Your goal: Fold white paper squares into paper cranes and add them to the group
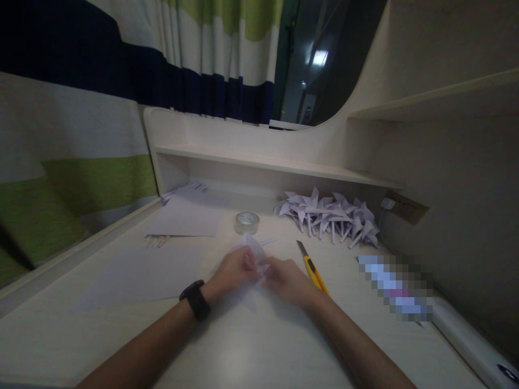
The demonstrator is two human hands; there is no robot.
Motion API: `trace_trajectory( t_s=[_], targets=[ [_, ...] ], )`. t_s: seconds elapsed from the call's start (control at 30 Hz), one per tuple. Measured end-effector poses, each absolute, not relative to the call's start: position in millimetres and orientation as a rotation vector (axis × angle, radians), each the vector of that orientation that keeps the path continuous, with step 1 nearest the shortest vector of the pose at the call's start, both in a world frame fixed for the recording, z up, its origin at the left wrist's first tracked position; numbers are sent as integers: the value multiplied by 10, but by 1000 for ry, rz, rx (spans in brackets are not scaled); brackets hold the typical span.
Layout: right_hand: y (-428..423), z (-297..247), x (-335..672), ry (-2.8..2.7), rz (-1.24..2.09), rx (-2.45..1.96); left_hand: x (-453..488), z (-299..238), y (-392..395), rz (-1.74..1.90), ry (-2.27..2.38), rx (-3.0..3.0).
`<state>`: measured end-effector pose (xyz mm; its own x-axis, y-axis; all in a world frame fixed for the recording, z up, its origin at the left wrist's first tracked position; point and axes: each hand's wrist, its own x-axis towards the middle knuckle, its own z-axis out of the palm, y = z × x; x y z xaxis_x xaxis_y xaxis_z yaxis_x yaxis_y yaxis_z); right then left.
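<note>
Both my hands meet over a small piece of folded white paper point(254, 249) on the pale desk point(251, 346). My left hand point(234, 272), with a black watch on its wrist, pinches the paper from the left. My right hand point(287, 280) pinches it from the right, fingers closed on its edge. The paper's pointed top sticks up beyond my fingers. A yellow utility knife point(311, 267) lies just right of my right hand, its blade out and pointing away from me.
A roll of clear tape point(246, 222) sits beyond the paper. A heap of folded white paper shapes point(330, 216) lies at the back right under a shelf point(267, 162). Flat sheets point(186, 216) lie to the left. A striped curtain point(73, 183) hangs at left.
</note>
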<state>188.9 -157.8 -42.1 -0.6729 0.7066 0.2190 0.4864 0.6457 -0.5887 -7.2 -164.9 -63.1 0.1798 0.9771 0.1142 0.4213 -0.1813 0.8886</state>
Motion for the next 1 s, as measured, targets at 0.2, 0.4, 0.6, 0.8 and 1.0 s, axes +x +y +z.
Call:
trace_trajectory(
  t_s=[0.2, 0.4, 0.6, 0.8, 1.0],
  targets=[
    [-1617, -341, 1906, -2538, 639, -934, -63, -701, -1653, 989, 1278, 1905],
    [-1602, -355, 1906, -2568, 584, -973, -46, -716, -1651, 996, 1312, 1994],
    [-1583, -388, 1908, -2561, 596, -983, -40, -586, -1706, 944, 1385, 2073],
    [-1561, -400, 1911, -2575, 608, -980, -39, -548, -1732, 916, 1404, 2136],
    [-1533, -436, 1920, -2573, 590, -946, -46, -576, -1728, 930, 1424, 2186]
  ],
)
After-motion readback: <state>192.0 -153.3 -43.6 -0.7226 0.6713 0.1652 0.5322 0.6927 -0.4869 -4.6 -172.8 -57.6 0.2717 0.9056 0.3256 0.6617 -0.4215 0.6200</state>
